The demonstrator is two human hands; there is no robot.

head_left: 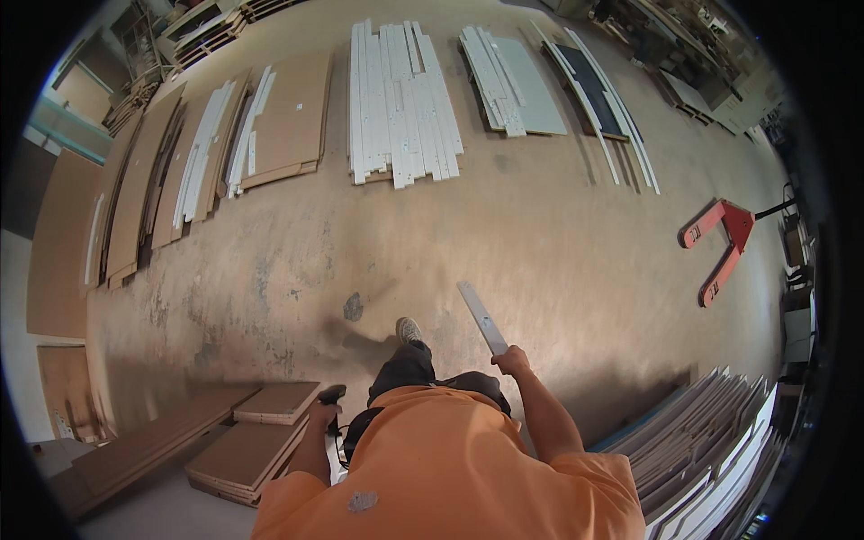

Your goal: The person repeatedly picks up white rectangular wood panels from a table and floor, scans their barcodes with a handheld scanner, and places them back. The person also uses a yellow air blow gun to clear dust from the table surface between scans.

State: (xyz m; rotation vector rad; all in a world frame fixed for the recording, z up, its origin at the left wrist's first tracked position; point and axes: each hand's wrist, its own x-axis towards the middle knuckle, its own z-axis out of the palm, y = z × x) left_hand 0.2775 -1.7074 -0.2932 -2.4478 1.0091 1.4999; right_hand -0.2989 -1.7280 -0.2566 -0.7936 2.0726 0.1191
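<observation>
Right hand (513, 361) grips near end of white slat (482, 318), lower right of frame centre — long axis runs up-left from it. Left hand (321, 415), lower left, clasps black handheld device (332, 394).

The shirt (450, 463) is orange, the strip (482, 318) whitish, the tool (332, 394) perhaps black.

Soft light covers the floor (558, 216), with shadows (616, 391) (blurry-edged) lower left and right. Fisheye distortion bends the outer edges.
</observation>
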